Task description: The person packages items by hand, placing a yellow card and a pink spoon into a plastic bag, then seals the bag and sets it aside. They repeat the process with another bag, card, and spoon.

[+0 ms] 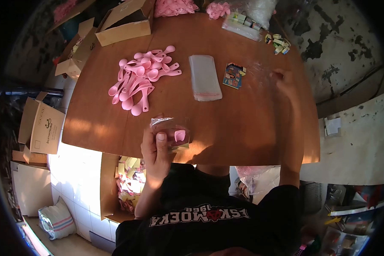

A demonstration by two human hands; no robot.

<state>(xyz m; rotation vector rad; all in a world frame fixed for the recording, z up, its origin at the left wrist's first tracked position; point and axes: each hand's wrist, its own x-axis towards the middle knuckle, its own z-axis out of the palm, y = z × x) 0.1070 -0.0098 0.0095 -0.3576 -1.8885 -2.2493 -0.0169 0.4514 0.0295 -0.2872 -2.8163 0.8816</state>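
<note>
My left hand [156,149] pinches a small clear plastic bag [170,123] over the table's near edge, thumb on top. Inside the bag shows a pink scoop-like piece [180,136], with a yellowish strip at the bag's lower edge. Out at the table's right side, my right hand [284,82] has its fingers curled together, slightly blurred, beside thin clear plastic scraps [259,70]; I cannot tell what is in them. A heap of pink spoons [143,77] lies beyond my left hand. Between the hands rests a stack of flat clear bags [205,79].
Printed cards [233,77] lie right of the bag stack on the brown table [243,123]. Small labelled pieces [279,44] sit at the far right corner. An open cardboard box [126,25] stands at the back left. Below the near edge is a box of pink and yellow pieces [130,175].
</note>
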